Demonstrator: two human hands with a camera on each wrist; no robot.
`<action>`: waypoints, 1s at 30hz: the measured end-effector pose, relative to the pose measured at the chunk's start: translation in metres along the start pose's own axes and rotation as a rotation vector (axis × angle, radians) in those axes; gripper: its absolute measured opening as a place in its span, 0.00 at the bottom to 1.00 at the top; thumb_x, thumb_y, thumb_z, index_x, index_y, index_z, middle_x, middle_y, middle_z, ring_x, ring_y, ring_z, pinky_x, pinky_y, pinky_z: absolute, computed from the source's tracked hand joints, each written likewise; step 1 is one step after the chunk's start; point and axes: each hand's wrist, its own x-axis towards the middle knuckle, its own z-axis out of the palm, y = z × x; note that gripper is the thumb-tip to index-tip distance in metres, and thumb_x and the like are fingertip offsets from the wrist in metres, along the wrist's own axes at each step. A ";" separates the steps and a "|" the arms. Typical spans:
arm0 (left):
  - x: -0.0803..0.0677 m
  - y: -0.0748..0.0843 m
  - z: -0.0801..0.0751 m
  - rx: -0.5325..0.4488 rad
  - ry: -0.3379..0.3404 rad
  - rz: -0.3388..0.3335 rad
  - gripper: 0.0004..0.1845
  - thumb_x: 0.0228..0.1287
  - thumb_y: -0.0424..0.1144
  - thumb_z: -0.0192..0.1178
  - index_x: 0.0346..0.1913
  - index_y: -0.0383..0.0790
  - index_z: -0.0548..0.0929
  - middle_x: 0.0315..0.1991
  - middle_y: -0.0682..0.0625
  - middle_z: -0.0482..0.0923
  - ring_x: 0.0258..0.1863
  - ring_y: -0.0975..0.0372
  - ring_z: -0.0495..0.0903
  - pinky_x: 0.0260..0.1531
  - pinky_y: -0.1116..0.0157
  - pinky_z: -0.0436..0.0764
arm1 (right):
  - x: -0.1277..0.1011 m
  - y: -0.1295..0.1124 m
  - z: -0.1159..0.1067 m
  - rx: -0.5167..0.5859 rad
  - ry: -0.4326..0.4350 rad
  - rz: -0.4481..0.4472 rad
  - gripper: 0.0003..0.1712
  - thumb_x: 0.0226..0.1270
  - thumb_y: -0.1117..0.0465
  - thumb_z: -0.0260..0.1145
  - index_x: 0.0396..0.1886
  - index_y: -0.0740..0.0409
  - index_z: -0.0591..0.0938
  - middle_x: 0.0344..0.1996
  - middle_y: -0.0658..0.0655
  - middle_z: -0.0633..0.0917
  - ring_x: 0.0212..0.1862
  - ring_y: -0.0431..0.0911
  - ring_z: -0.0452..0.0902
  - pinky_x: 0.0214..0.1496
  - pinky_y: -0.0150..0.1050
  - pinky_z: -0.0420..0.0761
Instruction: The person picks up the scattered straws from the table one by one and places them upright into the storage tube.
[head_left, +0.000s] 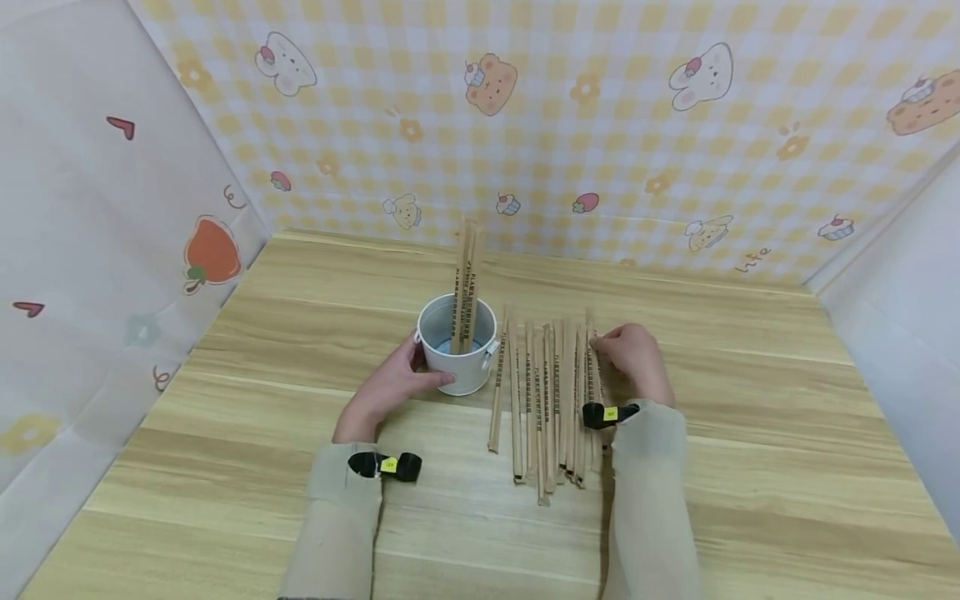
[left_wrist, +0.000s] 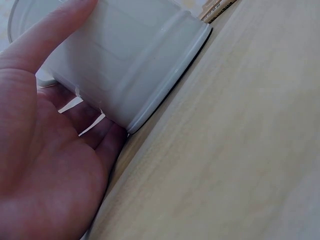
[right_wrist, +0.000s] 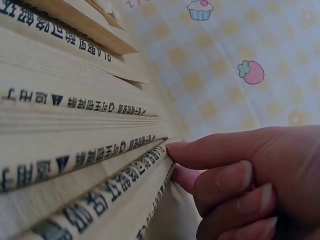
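Observation:
A small white metal bucket [head_left: 459,357] stands on the wooden table [head_left: 262,333] with two paper-wrapped chopstick packs [head_left: 467,283] upright in it. My left hand [head_left: 396,382] grips the bucket's near left side; the left wrist view shows my palm and fingers [left_wrist: 95,135] curled round the bucket [left_wrist: 135,65]. Several more wrapped packs [head_left: 543,400] lie side by side to the right of the bucket. My right hand [head_left: 633,358] sits at the right end of that row, its fingertips [right_wrist: 182,150] pinching the outermost pack [right_wrist: 115,190].
Patterned paper walls [head_left: 525,125] close off the back, and pale panels [head_left: 90,250] stand at both sides. Bare wood [head_left: 772,392] stretches right of the packs and in front of my sleeves [head_left: 652,500].

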 end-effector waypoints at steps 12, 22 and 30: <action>0.001 -0.001 0.001 0.005 0.007 -0.016 0.47 0.45 0.41 0.69 0.67 0.59 0.53 0.64 0.54 0.56 0.64 0.59 0.55 0.62 0.59 0.55 | -0.001 -0.013 0.007 -0.125 0.040 -0.011 0.16 0.53 0.57 0.53 0.10 0.56 0.69 0.10 0.49 0.66 0.16 0.44 0.60 0.17 0.36 0.64; -0.007 0.025 0.004 0.007 -0.005 -0.048 0.47 0.48 0.37 0.67 0.69 0.49 0.50 0.65 0.47 0.54 0.64 0.53 0.54 0.61 0.57 0.55 | 0.001 -0.016 0.007 -0.144 -0.003 -0.026 0.20 0.55 0.53 0.50 0.07 0.53 0.61 0.07 0.48 0.59 0.13 0.43 0.55 0.15 0.36 0.61; -0.008 0.025 0.005 0.004 -0.004 -0.051 0.47 0.47 0.37 0.68 0.68 0.50 0.50 0.65 0.46 0.55 0.64 0.52 0.54 0.61 0.57 0.56 | 0.001 -0.012 0.005 -0.062 -0.046 -0.025 0.20 0.57 0.52 0.49 0.10 0.53 0.60 0.08 0.48 0.59 0.13 0.44 0.55 0.15 0.37 0.63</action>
